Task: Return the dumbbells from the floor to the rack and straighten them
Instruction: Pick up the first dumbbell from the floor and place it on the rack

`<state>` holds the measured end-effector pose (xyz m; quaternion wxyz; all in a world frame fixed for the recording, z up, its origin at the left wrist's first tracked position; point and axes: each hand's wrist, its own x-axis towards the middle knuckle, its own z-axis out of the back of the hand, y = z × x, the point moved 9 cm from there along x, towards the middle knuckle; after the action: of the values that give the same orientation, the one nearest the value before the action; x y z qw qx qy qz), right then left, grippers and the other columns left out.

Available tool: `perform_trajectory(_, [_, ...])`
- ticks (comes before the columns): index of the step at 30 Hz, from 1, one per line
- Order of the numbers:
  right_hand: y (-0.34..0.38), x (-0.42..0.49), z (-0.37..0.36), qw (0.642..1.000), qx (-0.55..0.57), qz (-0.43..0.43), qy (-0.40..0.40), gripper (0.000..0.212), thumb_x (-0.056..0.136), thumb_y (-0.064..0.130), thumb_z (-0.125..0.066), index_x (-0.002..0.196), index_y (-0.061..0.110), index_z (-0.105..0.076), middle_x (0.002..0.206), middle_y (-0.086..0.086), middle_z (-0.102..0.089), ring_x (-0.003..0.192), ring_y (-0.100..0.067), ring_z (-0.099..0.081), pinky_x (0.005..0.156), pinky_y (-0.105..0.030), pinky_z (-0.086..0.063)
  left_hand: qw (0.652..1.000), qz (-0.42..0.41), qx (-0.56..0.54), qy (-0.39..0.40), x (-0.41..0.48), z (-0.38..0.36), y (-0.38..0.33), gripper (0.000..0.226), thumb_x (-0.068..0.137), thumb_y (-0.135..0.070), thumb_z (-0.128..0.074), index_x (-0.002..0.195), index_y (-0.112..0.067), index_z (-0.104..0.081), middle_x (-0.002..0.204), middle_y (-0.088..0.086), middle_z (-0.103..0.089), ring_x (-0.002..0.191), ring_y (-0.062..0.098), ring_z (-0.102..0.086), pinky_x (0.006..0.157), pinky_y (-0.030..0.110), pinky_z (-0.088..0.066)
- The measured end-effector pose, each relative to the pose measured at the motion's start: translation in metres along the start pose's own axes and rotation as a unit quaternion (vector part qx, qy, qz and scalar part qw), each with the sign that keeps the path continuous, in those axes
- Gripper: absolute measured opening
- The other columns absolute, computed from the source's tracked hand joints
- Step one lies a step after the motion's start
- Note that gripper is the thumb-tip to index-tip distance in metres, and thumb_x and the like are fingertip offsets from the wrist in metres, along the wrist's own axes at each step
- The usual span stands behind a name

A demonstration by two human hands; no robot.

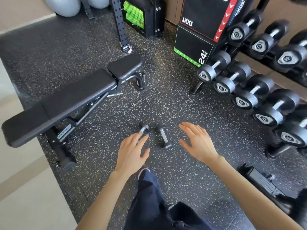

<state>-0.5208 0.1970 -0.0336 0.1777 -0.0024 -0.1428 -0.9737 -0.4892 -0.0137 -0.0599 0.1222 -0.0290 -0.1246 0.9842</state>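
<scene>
Both hands are spread and empty, the left hand [131, 151] over one small dumbbell [143, 128], the right hand [196, 141] beside the other dumbbell [164, 136]. Both lie on the floor [166, 100], unlifted. The rack [197, 87] beyond holds only larger weights, so the returning and straightening look wholly undone.

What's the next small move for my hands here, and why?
Probably lower both hands and close each on a dumbbell handle. The left hand hovers open over the left dumbbell, partly covering it, and the right hand is open just right of the right dumbbell. Both small dumbbells lie on the floor, neither held, with the rack off to the right.
</scene>
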Motion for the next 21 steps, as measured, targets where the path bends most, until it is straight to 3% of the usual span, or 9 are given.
perform_trajectory(8, [-0.003, 0.083, -0.018, 1.000, -0.010, -0.013, 0.000, 0.055, 0.084, 0.028, -0.065, 0.134, 0.015, -0.046, 0.136, -0.003, -0.051, 0.124, -0.020, -0.049, 0.108, -0.042, -0.032, 0.993, -0.084, 0.026, 0.081, 0.091, -0.023, 0.049, 0.055, 0.093, -0.049, -0.037, 0.143, -0.024, -0.035, 0.149, 0.000, -0.037, 0.137, 0.018, -0.032, 0.114, 0.039, -0.024])
perform_trajectory(14, [-0.032, 0.115, -0.063, 0.998, 0.025, -0.053, 0.008, 0.048, 0.084, 0.023, -0.065, 0.129, 0.012, -0.052, 0.133, -0.006, -0.054, 0.120, -0.024, -0.052, 0.105, -0.043, -0.036, 0.985, -0.130, 0.030, 0.105, 0.144, -0.060, 0.069, 0.054, 0.093, -0.046, -0.041, 0.142, -0.023, -0.037, 0.148, 0.001, -0.039, 0.137, 0.019, -0.034, 0.114, 0.039, -0.022])
perform_trajectory(21, [-0.104, 0.134, -0.203, 0.993, 0.045, -0.101, 0.029, 0.049, 0.085, 0.027, -0.064, 0.130, 0.015, -0.051, 0.134, 0.000, -0.053, 0.121, -0.020, -0.051, 0.103, -0.037, -0.036, 0.981, -0.122, 0.026, 0.150, 0.204, -0.212, 0.098, 0.057, 0.094, -0.047, -0.039, 0.145, -0.023, -0.029, 0.151, -0.001, -0.033, 0.138, 0.017, -0.030, 0.114, 0.037, -0.025])
